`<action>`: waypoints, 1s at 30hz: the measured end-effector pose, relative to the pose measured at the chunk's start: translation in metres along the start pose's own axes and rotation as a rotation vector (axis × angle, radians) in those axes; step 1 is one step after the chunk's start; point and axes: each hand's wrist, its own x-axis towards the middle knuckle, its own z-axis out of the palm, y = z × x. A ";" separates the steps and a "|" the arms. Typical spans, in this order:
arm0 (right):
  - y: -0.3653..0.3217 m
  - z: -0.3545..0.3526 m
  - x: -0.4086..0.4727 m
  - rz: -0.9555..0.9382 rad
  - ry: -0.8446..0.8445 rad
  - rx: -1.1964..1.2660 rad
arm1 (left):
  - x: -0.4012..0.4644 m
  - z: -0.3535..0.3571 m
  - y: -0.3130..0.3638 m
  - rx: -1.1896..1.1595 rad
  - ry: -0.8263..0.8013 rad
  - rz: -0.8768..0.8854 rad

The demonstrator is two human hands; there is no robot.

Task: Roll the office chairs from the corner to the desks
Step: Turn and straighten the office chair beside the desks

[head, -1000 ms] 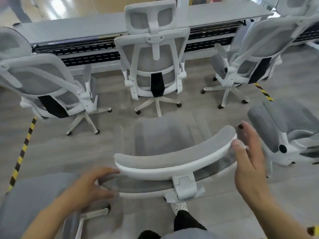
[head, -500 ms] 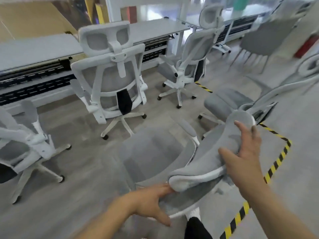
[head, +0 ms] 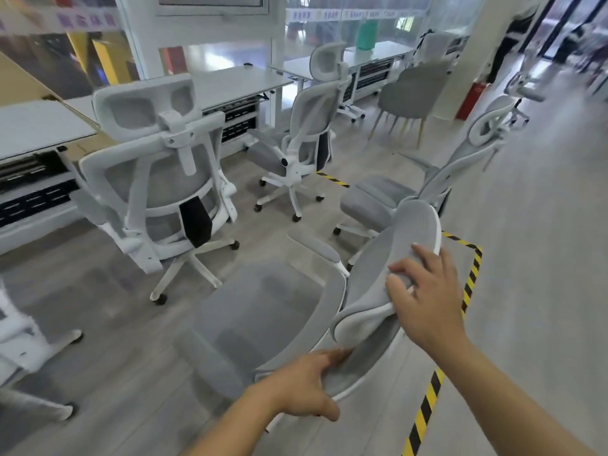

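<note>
A grey mesh office chair (head: 263, 324) with a white frame stands right in front of me, its back toward me. My right hand (head: 424, 297) grips its grey padded headrest (head: 388, 274), fingers curled over the top. My left hand (head: 302, 383) holds the upper edge of the backrest just below, thumb under the rim. A white desk (head: 230, 80) runs along the far left, with a second desk (head: 362, 55) further back.
Two more white-framed chairs (head: 158, 179) (head: 306, 136) stand near the desks, and another (head: 404, 195) sits to the right of mine. Yellow-black floor tape (head: 467, 284) marks a corner at the right. A grey fabric chair (head: 414, 93) and red extinguisher (head: 472, 100) lie beyond.
The chair has swung round to the right with my view. My right hand moved from the headrest's end onto its top; my left hand stayed on the backrest's edge.
</note>
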 end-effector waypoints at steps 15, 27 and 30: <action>0.025 -0.010 0.033 -0.096 -0.238 0.007 | 0.018 -0.025 0.008 -0.043 0.003 -0.134; 0.036 -0.008 0.063 -0.050 -0.226 0.050 | 0.052 -0.032 0.011 -0.136 0.018 -0.130; 0.040 -0.010 0.069 -0.042 -0.219 0.058 | 0.063 -0.032 0.011 -0.160 0.008 -0.111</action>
